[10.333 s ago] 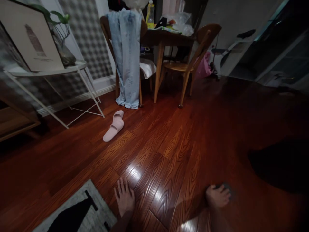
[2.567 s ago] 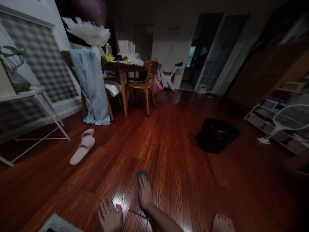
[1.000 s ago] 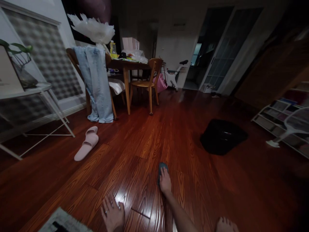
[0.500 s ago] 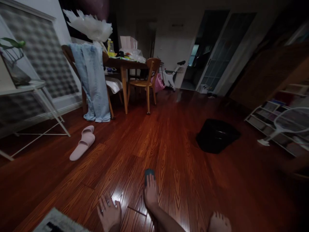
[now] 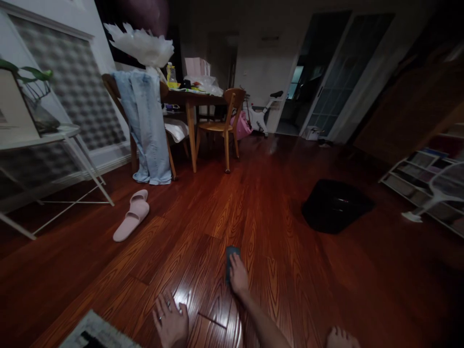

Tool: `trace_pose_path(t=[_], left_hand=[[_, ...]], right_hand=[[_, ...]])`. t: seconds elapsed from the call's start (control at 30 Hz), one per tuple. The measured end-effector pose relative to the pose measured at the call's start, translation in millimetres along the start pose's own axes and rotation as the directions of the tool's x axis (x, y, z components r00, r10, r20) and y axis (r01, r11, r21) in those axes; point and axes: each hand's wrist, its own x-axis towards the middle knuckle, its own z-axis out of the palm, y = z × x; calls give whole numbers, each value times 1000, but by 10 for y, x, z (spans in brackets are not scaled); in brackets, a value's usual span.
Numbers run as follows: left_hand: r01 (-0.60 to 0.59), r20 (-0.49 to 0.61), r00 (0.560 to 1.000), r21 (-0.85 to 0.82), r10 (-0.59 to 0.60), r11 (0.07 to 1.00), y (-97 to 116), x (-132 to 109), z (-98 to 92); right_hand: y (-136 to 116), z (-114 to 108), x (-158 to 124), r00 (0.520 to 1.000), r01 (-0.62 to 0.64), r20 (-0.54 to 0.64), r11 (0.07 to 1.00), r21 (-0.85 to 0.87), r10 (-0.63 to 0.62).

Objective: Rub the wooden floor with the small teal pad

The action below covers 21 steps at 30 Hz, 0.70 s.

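A small grey-blue cloth (image 5: pixel 232 252) lies folded on the reddish wood floor (image 5: pixel 203 212), under the fingers of my right hand (image 5: pixel 238 278). The hand holds it down from above, fingers over its top and near side. Lower and to the left, my left hand (image 5: pixel 171 318) rests palm down on the boards, fingers apart, a ring on one of them and nothing in its grasp. Light glares off the floor between the two hands.
A pink slipper (image 5: pixel 132 215) lies to the left, and a black bin (image 5: pixel 335 205) stands right. My bare foot (image 5: pixel 340 338) and a light rug (image 5: pixel 96 333) are at the near edge. Jeans (image 5: pixel 148 125) drape over a chair by the table (image 5: pixel 192 99); a white-legged stand is left.
My right hand has turned slightly and moved a little up and right in view with the cloth. The whole scene has shifted slightly right; my left hand stays planted on the floor.
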Motion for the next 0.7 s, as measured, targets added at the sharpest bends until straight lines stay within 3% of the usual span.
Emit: trace_pose_path(t=[0.07,0.13,0.23,0.3,0.4,0.47,0.53,0.6,0.7], left_hand=[[5,34,999,10,-5,1000,3,-1,-32],[13,43,999,15,-14,1000,8,-1,-52],[20,33,999,11,-21,1000,15,0,-54],[23,19,1000,-4,-23,1000,19,1,-47],[29,5,1000,-28,-28,999,13,2,-46],[24,24,999,-40,-23,999,2,4,-44],[8,42,999,-61,-5,998,-9,5,-30],[11,21,1000,-97,-9,995,-14,4,2],[31,-73,996,-179,-45,983,-12,2,66]], right_hand=[[401,-202,39,988,-142,-71,989,-30,140],[788,-315,-20,946,-288,-167,957,-32,279],[1191,-273,-208,847,-423,-346,906,20,403],[1261,-135,-319,804,-447,-417,893,46,424],[1044,109,-394,787,-472,-426,880,50,446],[734,244,-399,849,-420,-349,908,13,398],[350,357,-404,940,-282,-211,958,-43,267],[-57,467,-436,991,-123,-57,989,-78,119],[-602,637,-532,978,153,149,988,-22,-148]])
